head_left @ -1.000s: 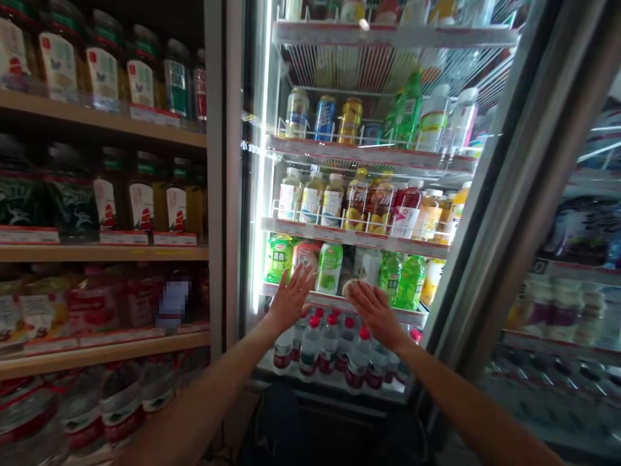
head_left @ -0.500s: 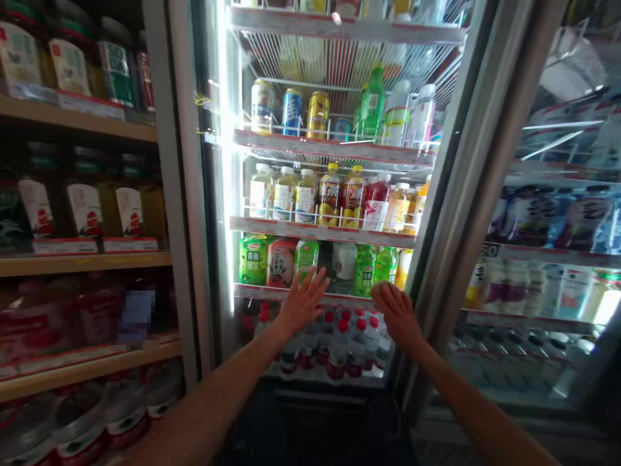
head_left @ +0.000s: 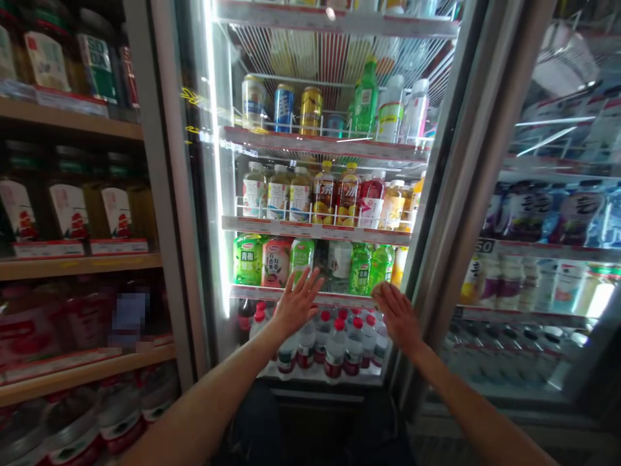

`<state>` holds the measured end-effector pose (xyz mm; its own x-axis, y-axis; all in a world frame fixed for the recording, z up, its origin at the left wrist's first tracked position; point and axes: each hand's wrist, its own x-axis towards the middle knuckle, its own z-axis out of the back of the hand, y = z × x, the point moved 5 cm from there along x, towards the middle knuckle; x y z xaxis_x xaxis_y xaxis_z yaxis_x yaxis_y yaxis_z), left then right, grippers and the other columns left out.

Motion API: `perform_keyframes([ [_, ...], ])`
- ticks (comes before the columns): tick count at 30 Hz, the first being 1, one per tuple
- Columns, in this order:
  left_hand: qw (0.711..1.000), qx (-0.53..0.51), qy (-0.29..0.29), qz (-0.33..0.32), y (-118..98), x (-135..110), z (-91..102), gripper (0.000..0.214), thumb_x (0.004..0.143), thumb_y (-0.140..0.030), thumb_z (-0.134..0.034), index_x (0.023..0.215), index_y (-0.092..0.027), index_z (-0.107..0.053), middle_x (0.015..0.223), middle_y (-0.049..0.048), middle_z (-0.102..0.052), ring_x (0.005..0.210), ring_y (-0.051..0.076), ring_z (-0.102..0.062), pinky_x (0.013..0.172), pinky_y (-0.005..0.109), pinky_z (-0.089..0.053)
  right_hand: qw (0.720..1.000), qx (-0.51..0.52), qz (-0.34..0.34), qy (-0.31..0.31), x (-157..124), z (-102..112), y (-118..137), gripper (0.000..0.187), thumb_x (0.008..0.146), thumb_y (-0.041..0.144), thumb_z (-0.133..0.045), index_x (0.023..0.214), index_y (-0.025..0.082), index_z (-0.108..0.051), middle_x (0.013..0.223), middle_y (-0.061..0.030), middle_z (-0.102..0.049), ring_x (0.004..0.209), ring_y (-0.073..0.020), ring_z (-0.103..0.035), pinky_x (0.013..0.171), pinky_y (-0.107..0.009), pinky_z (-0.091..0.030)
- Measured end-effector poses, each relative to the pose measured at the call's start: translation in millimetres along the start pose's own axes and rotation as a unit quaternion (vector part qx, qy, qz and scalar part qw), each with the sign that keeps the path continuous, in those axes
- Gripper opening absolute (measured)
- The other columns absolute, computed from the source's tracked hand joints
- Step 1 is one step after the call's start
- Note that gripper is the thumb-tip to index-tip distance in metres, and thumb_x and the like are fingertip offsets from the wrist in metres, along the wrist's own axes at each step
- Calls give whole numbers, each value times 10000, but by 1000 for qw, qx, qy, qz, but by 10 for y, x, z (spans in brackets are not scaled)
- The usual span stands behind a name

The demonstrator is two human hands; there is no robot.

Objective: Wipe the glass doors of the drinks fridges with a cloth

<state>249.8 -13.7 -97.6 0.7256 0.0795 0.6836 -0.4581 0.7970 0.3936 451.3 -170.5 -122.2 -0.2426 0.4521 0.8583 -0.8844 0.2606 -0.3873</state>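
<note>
My left hand is spread open in front of the lit drinks fridge, below a green bottle on the lower shelf. It holds nothing. On the right, my right hand has its fingers pressed together near the fridge's right frame. A small tan patch shows at its fingertips; I cannot make out what it is. Green drink bottles stand just above that hand. Reflections lie over the fridge front, which looks like glass. Whether either hand touches it, I cannot tell.
Red-capped bottles stand at the fridge bottom. Higher up are tea bottles and cans. Wooden shelves with jars and bottles flank the left. A metal door frame divides off another fridge on the right.
The view has turned slightly to the right, so the shelves and fridge sit farther left. My left hand sits a little farther left in view; my right hand stays in nearly the same spot.
</note>
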Motion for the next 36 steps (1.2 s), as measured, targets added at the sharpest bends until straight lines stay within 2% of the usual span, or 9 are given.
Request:
perform_keyframes([
  [4,1000,-6,2,13,9,-11,-8,807,758,-485,-612,1410,-185,-244,1483,128,-241,1389,276,-117,1104,508,-171,998,-14,-38,-54,339,62,-179,588,846,74,-408,1403,232,-308,1446,-101,-350,1365,-234,-251,1078,-462,-257],
  [7,1000,-10,3,22,19,-60,-11,814,750,-486,-621,1410,-188,-248,1476,128,-262,1386,278,-136,1101,505,-184,995,-23,-40,-83,378,58,-97,582,838,72,-420,1395,213,-325,1438,-118,-360,1368,-243,-242,1079,-473,-239],
  [12,999,-6,-6,35,153,-134,9,773,761,-499,-598,1397,-186,-288,1467,126,-286,1381,280,-157,1104,502,-176,998,1,58,-11,337,-12,213,521,836,71,-438,1340,200,-418,1367,-93,-471,1368,-213,-244,1097,-434,-218],
  [14,999,-2,-13,47,236,-141,29,756,772,-494,-583,1396,-181,-293,1469,129,-279,1382,282,-151,1104,507,-172,999,3,44,-19,541,4,183,512,848,84,-428,1344,211,-414,1381,-87,-455,1369,-210,-240,1101,-439,-209],
  [18,997,7,-18,76,367,-184,62,746,776,-484,-577,1397,-180,-296,1474,133,-263,1383,284,-143,1103,504,-175,995,-3,-9,-97,946,53,166,525,854,90,-420,1368,190,-378,1407,-116,-412,1378,-230,-212,1089,-461,-221],
  [20,996,12,-17,81,414,-231,78,745,776,-487,-576,1395,-177,-303,1469,137,-273,1382,285,-150,1104,499,-176,996,12,34,-80,965,13,333,534,834,73,-429,1357,176,-397,1398,-116,-426,1378,-237,-208,1085,-453,-238],
  [24,995,19,-17,99,559,-314,130,748,773,-481,-581,1396,-172,-304,1463,140,-286,1380,284,-160,1105,493,-181,990,34,138,1,941,-80,668,560,799,36,-405,1335,196,-433,1392,-70,-441,1364,-229,-247,1095,-438,-238],
  [30,990,27,-11,136,781,-373,218,717,780,-462,-582,1382,-166,-329,1467,140,-268,1380,281,-157,1100,495,-195,995,38,52,-73,1427,-49,688,517,839,82,-405,1345,187,-416,1407,-87,-417,1377,-243,-207,1088,-450,-250],
  [36,990,24,1,139,880,-503,245,711,782,-451,-585,1384,-173,-330,1471,123,-260,1376,285,-170,1099,493,-201,976,68,206,12,1287,-207,1126,556,811,83,-446,1356,178,-399,1417,-67,-407,1375,-234,-210,1089,-434,-261],
])
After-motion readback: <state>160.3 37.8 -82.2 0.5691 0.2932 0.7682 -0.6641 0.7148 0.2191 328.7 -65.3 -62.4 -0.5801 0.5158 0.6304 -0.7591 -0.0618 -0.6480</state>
